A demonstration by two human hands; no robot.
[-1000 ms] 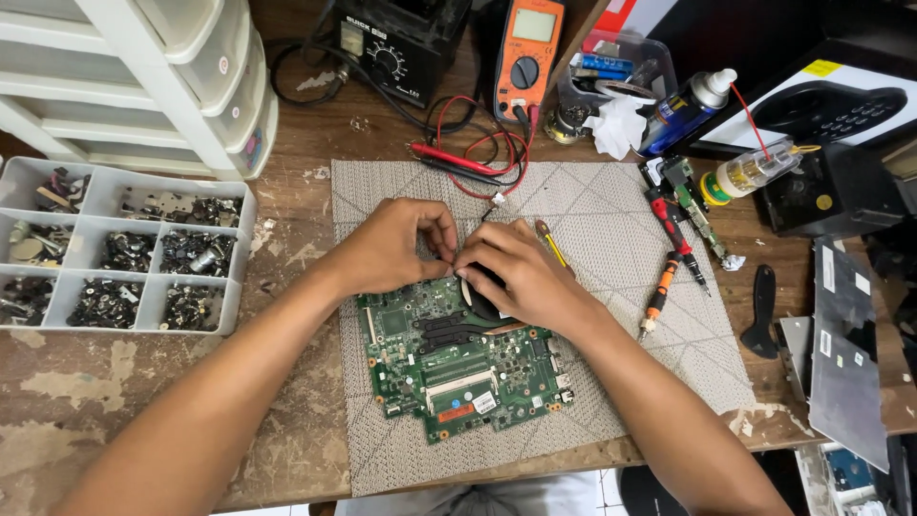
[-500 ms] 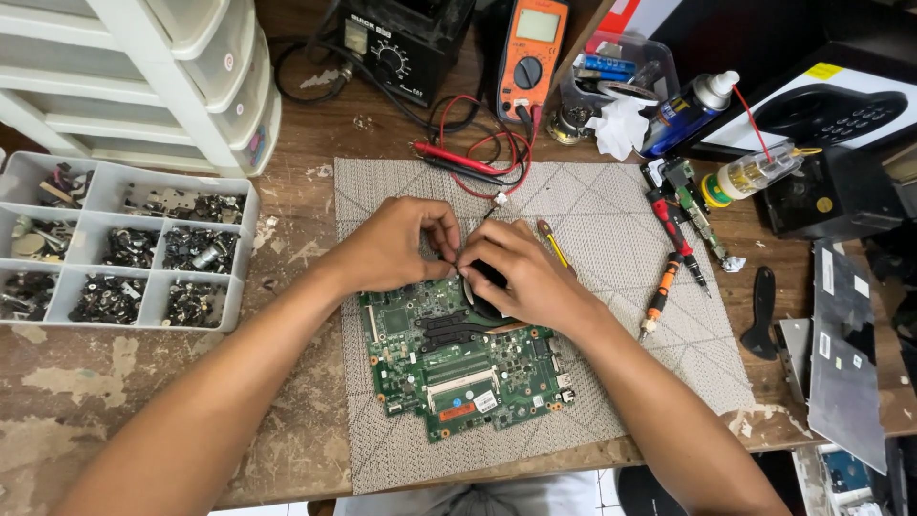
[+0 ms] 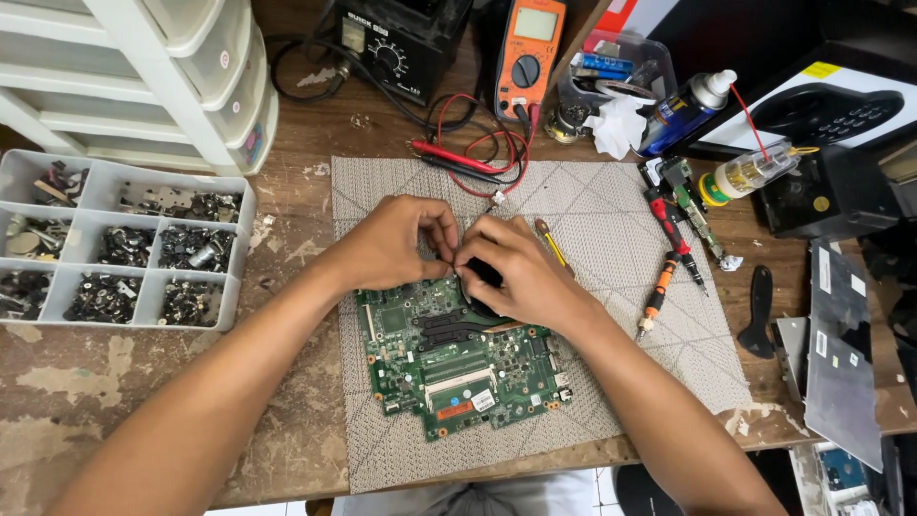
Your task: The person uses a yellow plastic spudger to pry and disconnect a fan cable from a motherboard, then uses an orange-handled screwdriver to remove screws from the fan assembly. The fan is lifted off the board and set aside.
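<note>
Green circuit board beneath both hands

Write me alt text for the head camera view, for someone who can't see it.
Two bare hands, left hand and right hand, meet fingertips at the top edge of a green circuit board lying on a grey work mat. A compartmented parts tray sits left; an orange multimeter and screwdrivers lie beyond.
</note>
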